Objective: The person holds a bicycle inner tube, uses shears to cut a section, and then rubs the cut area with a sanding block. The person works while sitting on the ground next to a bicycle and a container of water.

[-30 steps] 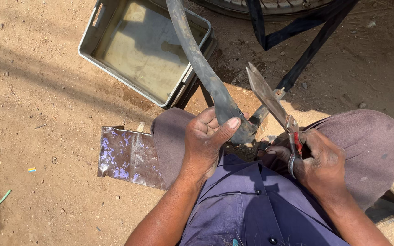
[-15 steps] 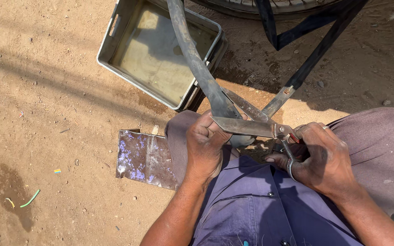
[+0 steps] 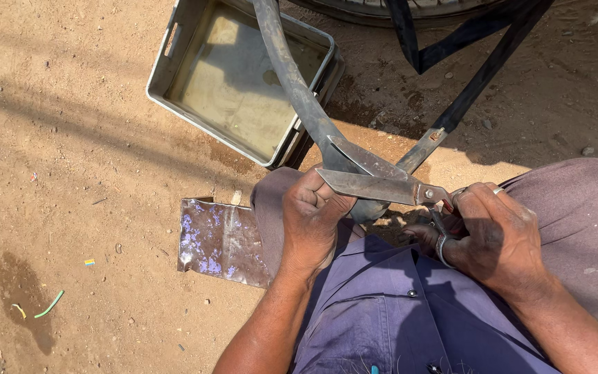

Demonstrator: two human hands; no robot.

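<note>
My left hand (image 3: 311,220) grips a dark rubber inner tube (image 3: 292,83) that curves up and away over the tray. In my right hand (image 3: 493,235) is a pair of large metal scissors (image 3: 375,176), held by the handles. The blades are parted around the tube, just above my left fist. I sit with both knees in grey-brown trousers on either side and a blue shirt below.
A grey plastic tray (image 3: 174,52) with murky water stands on the sandy ground ahead. A shiny purple foil sheet (image 3: 219,242) lies by my left knee. Black rubber strips (image 3: 479,76) and a tyre (image 3: 396,10) are at the top. A damp patch (image 3: 25,294) marks the ground at the left.
The scissors have swung down from pointing upward to lie across the tube, blades now around it. My left hand keeps hold of the tube. The view has shifted slightly.
</note>
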